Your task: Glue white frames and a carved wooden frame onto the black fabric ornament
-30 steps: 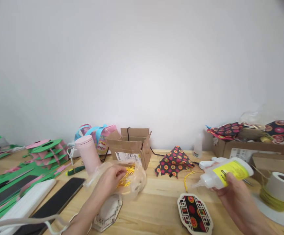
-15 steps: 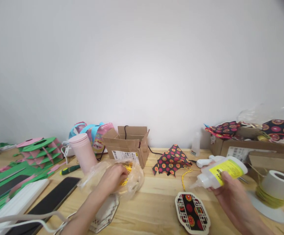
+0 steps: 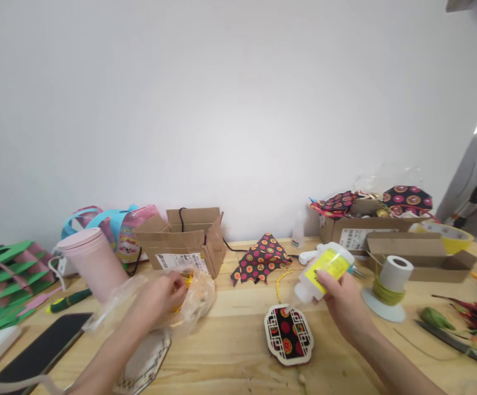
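My right hand point(image 3: 339, 299) grips a squeeze bottle point(image 3: 324, 269) with a yellow label, tilted nozzle-down. Its tip is at the upper part of a wooden fretwork-framed pendant point(image 3: 288, 336) backed with patterned dark cloth; whether it touches, I cannot tell. From the pendant's top runs a yellow cord point(image 3: 279, 286). On the left, my left hand point(image 3: 167, 291) is at the mouth of a clear plastic bag point(image 3: 201, 299), fingers curled together beside yellow threads point(image 3: 188, 281). What those fingers hold is hidden. A white lattice-edged piece point(image 3: 145, 359) lies beneath the left forearm.
Behind the bag stand a pink tumbler point(image 3: 94, 266) and an open cardboard box point(image 3: 183, 238). Patterned cloth point(image 3: 261, 262) lies mid-table near a glue gun point(image 3: 310, 255). To the right are a cord spool point(image 3: 390, 291), a filled box point(image 3: 345, 230) and scissors point(image 3: 460, 345). A black phone point(image 3: 43, 354) lies left.
The view has swung to the right. My right hand has tipped the bottle more steeply and brought its nozzle to the pendant. My left hand stays at the bag.
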### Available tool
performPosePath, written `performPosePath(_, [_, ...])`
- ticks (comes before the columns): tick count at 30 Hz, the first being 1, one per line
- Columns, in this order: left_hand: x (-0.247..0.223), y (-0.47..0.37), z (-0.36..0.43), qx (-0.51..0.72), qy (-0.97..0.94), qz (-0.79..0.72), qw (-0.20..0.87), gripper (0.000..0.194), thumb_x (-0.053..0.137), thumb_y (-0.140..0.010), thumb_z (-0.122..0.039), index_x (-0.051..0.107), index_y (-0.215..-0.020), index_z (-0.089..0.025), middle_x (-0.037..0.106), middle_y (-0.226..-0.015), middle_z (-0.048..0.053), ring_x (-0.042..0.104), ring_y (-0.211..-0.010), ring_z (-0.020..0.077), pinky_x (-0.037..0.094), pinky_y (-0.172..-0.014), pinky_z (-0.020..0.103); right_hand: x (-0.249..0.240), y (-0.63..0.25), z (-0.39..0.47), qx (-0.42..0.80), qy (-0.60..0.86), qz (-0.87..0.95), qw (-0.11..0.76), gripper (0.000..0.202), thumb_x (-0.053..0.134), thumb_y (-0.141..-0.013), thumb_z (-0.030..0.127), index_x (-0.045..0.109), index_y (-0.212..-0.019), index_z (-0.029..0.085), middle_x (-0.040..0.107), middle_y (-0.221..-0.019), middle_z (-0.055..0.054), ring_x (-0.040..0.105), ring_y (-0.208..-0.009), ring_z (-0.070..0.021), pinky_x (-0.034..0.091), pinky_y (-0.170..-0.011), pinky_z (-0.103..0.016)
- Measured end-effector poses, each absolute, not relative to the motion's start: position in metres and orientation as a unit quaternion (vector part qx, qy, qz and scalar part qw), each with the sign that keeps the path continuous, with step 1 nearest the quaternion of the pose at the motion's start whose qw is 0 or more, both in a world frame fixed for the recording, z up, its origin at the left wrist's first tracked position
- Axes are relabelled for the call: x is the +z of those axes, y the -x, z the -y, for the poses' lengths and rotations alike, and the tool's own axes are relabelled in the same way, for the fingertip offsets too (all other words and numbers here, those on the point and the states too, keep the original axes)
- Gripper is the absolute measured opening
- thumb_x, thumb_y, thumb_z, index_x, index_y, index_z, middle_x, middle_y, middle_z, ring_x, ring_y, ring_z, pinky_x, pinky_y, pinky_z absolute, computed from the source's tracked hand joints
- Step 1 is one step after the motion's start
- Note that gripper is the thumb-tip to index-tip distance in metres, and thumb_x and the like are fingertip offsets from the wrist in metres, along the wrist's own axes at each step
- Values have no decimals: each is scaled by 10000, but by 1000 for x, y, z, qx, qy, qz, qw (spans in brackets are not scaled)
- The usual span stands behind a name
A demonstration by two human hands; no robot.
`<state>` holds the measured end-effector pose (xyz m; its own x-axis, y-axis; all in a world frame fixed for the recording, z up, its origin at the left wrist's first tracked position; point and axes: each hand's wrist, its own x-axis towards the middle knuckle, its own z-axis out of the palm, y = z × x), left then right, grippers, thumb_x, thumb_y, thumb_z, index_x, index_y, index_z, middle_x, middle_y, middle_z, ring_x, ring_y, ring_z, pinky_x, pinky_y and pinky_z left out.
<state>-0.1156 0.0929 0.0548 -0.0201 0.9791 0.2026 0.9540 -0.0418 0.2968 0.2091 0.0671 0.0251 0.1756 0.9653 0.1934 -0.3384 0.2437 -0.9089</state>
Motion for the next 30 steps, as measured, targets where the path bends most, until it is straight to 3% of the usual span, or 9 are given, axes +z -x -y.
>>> performPosePath(3, [67, 117, -83, 259, -667, -698, 35, 210, 451, -707, -400, 538, -699, -210, 611, -666, 13, 557, -639, 194, 394, -595, 282, 27, -206, -63, 400, 447, 543, 587, 232, 694, -591, 361, 594, -673, 168, 650, -612, -27, 581, -533, -176, 471, -451, -262])
performPosePath(5, [75, 106, -70, 389, -626, -669, 94, 226, 469, -715, -442, 508, -744, -221, 588, -675, -6, 550, -648, 179, 412, -573, 262, 24, -204, -61, 341, 452, 619, 544, 192, 682, -600, 335, 606, -664, 171, 657, -624, -28, 589, -559, -185, 482, -500, -279])
performPosePath(8, [83, 69, -46, 489, -640, -570, 161, 203, 449, -767, -435, 471, -719, -239, 573, -682, -28, 531, -671, 150, 413, -600, 240, 18, -201, -60, 282, 448, 675, 513, 170, 679, -616, 330, 613, -636, 174, 646, -603, -22, 573, -539, -176, 473, -496, -273])
performPosePath(17, [36, -29, -54, 368, -718, -484, 339, 280, 224, -887, -397, 379, -715, -238, 456, -676, -34, 456, -672, 144, 358, -669, 270, 16, -205, -57, 247, 396, 724, 508, 170, 669, -627, 340, 603, -662, 188, 606, -600, 2, 545, -535, -156, 453, -500, -249])
performPosePath(30, [10, -29, -58, 292, -748, -472, 363, 310, 248, -886, -435, 406, -713, -231, 474, -646, -43, 442, -620, 139, 310, -577, 267, 18, -202, -54, 296, 403, 736, 457, 215, 677, -632, 395, 623, -675, 191, 613, -600, -4, 547, -549, -162, 449, -504, -245])
